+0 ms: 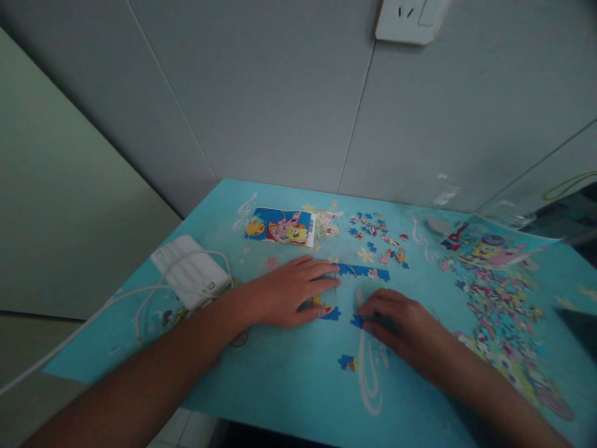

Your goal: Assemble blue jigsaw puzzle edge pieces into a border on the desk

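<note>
My left hand (pixel 296 291) lies palm down over a partly joined jigsaw, its fingers stretched out and slightly apart. From under the fingertips a blue edge strip (pixel 364 272) runs right along the top. A lower joined section (pixel 330 313), blue with some yellow, shows beside my left thumb. To the right, my right hand (pixel 389 314) is closed in a pinch on a blue jigsaw piece (pixel 357 321), held just apart from the lower section. A loose blue and yellow pair of joined pieces or single piece (pixel 347 363) rests below it; which one I cannot tell.
A cartoon picture card (pixel 282 227) and a small group of pieces (pixel 370 225) lie toward the wall. A large pile of pieces (pixel 501 305) spreads at right below a printed clear bag (pixel 494 242). On the left sits a white power strip (pixel 191 270) with cables.
</note>
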`<action>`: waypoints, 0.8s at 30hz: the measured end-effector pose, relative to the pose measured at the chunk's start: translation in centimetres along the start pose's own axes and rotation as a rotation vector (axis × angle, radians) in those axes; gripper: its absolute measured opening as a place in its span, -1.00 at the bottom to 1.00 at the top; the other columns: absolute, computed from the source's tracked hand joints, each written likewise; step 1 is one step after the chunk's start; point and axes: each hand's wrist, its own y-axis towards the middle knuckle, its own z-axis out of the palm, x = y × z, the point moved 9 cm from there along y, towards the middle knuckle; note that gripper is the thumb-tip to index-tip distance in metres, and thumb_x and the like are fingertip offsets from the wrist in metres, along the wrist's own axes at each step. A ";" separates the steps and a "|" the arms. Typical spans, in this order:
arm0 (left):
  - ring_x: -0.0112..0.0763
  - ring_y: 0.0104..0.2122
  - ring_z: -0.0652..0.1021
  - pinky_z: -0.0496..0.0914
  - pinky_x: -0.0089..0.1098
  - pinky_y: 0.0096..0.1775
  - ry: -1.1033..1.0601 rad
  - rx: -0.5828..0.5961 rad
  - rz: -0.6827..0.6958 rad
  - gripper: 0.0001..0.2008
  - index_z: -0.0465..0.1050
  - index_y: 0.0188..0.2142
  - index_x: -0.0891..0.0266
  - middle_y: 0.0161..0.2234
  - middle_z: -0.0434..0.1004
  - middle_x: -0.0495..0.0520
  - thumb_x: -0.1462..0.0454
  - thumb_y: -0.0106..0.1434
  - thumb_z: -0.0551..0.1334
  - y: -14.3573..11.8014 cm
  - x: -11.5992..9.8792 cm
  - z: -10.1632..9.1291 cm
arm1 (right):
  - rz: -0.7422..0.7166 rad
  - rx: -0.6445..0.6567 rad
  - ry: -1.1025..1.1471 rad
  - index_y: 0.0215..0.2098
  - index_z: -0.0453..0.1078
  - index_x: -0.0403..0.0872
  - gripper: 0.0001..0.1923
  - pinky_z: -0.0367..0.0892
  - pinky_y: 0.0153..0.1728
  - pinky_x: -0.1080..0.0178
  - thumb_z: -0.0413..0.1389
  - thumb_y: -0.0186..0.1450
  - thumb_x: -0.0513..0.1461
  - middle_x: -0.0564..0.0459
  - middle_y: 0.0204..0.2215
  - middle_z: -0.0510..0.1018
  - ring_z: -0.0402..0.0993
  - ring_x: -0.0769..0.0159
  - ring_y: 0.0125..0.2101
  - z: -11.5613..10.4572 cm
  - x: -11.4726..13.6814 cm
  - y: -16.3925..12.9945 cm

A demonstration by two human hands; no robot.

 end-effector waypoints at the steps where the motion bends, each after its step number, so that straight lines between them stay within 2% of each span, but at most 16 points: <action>1: -0.16 0.31 0.21 -0.01 -0.07 0.32 -0.002 0.000 0.000 -0.45 0.17 0.31 0.14 0.34 0.15 0.19 0.01 0.41 0.08 0.0 0.0 0.0 | -0.009 -0.008 0.001 -0.12 0.50 0.03 -0.82 0.40 -0.08 0.17 0.11 0.37 -0.29 0.01 -0.17 0.55 0.50 0.24 -0.16 0.0 0.1 0.0; 4: -0.16 0.31 0.20 -0.01 -0.06 0.32 -0.010 -0.002 -0.007 -0.45 0.17 0.31 0.12 0.34 0.14 0.17 0.00 0.41 0.08 0.0 0.0 0.0 | -0.025 -0.027 -0.006 -0.05 0.50 0.07 -0.77 0.40 -0.04 0.13 0.09 0.39 -0.28 0.00 -0.13 0.56 0.51 0.22 -0.13 -0.2 0.4 0.0; 8: -0.14 0.31 0.21 0.00 -0.05 0.32 -0.032 -0.013 -0.001 -0.44 0.16 0.31 0.10 0.34 0.14 0.16 0.02 0.39 0.11 -0.1 0.0 0.0 | -0.020 -0.022 -0.034 -0.01 0.49 0.06 -0.74 0.41 -0.04 0.10 0.19 0.33 -0.21 -0.02 -0.11 0.55 0.51 0.17 -0.13 -0.1 0.4 -0.1; 15: -0.12 0.31 0.22 0.01 -0.05 0.32 -0.047 -0.024 0.016 -0.45 0.17 0.31 0.11 0.35 0.13 0.16 0.05 0.39 0.13 -0.1 0.0 -0.2 | 0.028 -0.033 -0.022 -0.20 0.51 0.02 -0.92 0.40 -0.11 0.18 0.19 0.33 -0.22 0.02 -0.21 0.53 0.50 0.23 -0.20 0.0 -0.1 0.1; 24: -0.11 0.30 0.22 0.03 -0.05 0.32 -0.045 -0.031 0.014 -0.46 0.19 0.30 0.11 0.34 0.15 0.15 0.06 0.38 0.15 -0.1 -0.1 -0.2 | 0.013 -0.056 0.010 -0.25 0.48 -0.02 -0.96 0.38 -0.19 0.21 0.21 0.31 -0.24 0.04 -0.29 0.53 0.48 0.26 -0.26 0.2 0.3 0.4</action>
